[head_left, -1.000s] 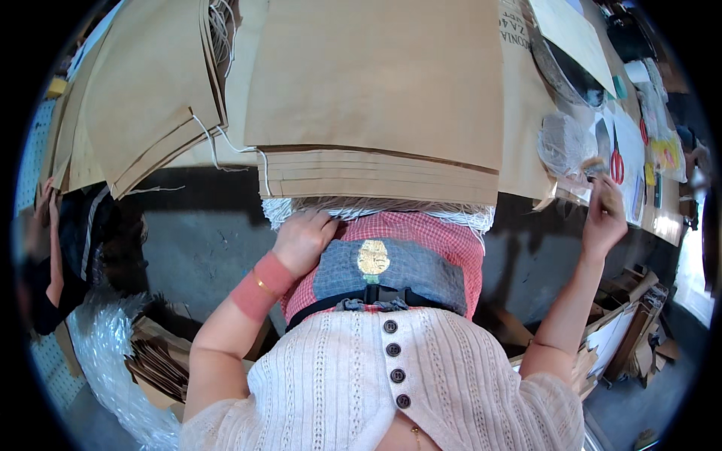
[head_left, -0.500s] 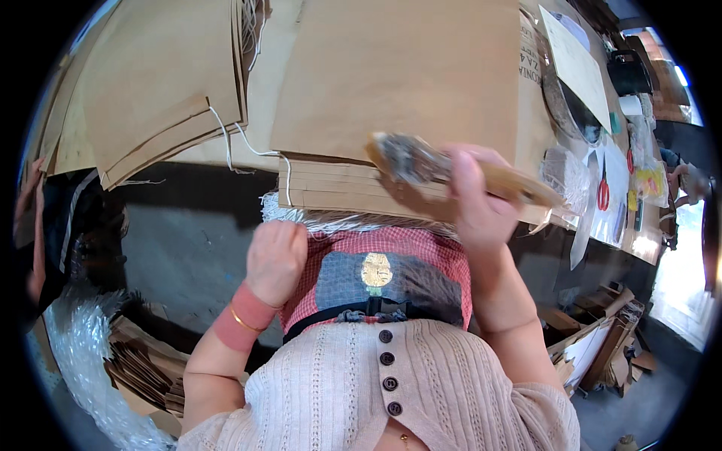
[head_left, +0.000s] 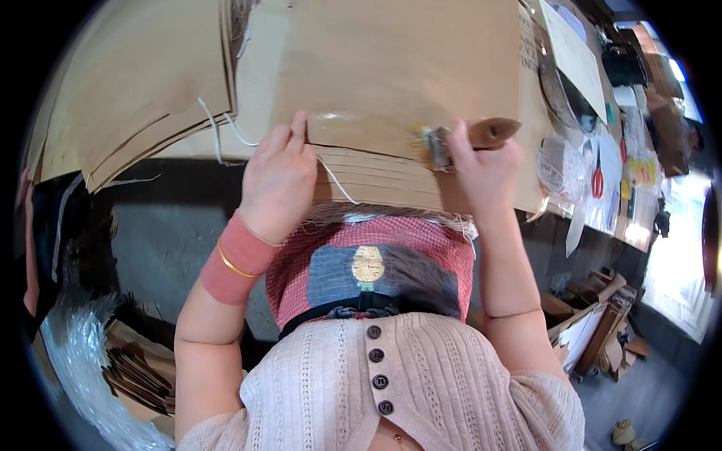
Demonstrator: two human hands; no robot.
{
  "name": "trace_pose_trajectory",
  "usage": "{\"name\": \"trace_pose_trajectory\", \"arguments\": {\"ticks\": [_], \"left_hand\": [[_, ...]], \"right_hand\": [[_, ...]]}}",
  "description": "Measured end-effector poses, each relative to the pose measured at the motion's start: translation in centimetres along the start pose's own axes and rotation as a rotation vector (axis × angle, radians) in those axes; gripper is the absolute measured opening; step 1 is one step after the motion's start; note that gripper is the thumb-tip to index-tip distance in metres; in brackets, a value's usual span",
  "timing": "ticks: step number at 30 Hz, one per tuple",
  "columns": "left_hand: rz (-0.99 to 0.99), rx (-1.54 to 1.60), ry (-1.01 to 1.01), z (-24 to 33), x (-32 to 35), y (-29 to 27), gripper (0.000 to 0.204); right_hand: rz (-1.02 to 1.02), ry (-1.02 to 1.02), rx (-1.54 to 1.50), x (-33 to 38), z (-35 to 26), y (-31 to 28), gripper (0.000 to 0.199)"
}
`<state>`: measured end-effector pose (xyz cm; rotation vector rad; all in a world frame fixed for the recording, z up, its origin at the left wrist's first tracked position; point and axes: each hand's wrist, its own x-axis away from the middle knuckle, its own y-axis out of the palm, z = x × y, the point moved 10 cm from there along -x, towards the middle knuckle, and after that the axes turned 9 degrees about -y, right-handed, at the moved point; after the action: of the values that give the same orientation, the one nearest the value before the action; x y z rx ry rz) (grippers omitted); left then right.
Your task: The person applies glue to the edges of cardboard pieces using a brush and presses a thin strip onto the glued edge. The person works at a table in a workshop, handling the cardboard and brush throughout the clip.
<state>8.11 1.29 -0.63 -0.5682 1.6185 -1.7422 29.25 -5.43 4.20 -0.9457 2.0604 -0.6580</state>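
Observation:
My right hand [head_left: 485, 169] grips a wide paste brush by its wooden handle [head_left: 494, 133]. Its pale bristles [head_left: 423, 143] meet the brown paper [head_left: 398, 68] near the sheet's front edge, on the right. A wet, shiny streak [head_left: 331, 116] shows on that paper further left. My left hand [head_left: 280, 177] rests on the sheet's left front corner, index finger stretched out and the others partly bent. From beside it, a white string [head_left: 338, 180] runs over the stepped paper edges [head_left: 383, 177] of the stack. White strings [head_left: 361, 218] lie in a bundle across my lap.
More brown paper sheets [head_left: 158, 90] with strings are stacked at the left. At the right are red scissors [head_left: 598, 180], a clear plastic bundle [head_left: 562, 161] and a white board [head_left: 575, 60]. Cardboard pieces [head_left: 594, 323] stand low at the right; plastic wrap [head_left: 79, 353] lies at the lower left.
My left hand has moved up from the strings at my lap onto the paper corner. The brush has come down from above the stack, its bristles now on the paper, and its handle has turned.

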Motion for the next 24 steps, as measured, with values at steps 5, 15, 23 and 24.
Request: {"name": "trace_pose_trajectory", "arguments": {"ticks": [5, 15, 23, 24], "left_hand": [[0.018, -0.016, 0.049, 0.5, -0.3, -0.1, 0.01], [0.016, -0.056, 0.06, 0.9, -0.6, 0.1, 0.007], [0.001, -0.043, 0.035, 0.8, -0.3, 0.1, 0.01], [-0.005, -0.036, 0.031, 0.9, -0.4, 0.1, 0.011]], "right_hand": [[-0.007, 0.027, 0.236, 0.0, 4.6, -4.1, 0.031], [0.154, -0.15, -0.635, 0.4, -6.1, 0.4, 0.012], [-0.025, 0.07, -0.317, 1.4, -0.2, 2.1, 0.017], [-0.07, 0.165, -0.27, 1.7, 2.0, 1.3, 0.018]]}}
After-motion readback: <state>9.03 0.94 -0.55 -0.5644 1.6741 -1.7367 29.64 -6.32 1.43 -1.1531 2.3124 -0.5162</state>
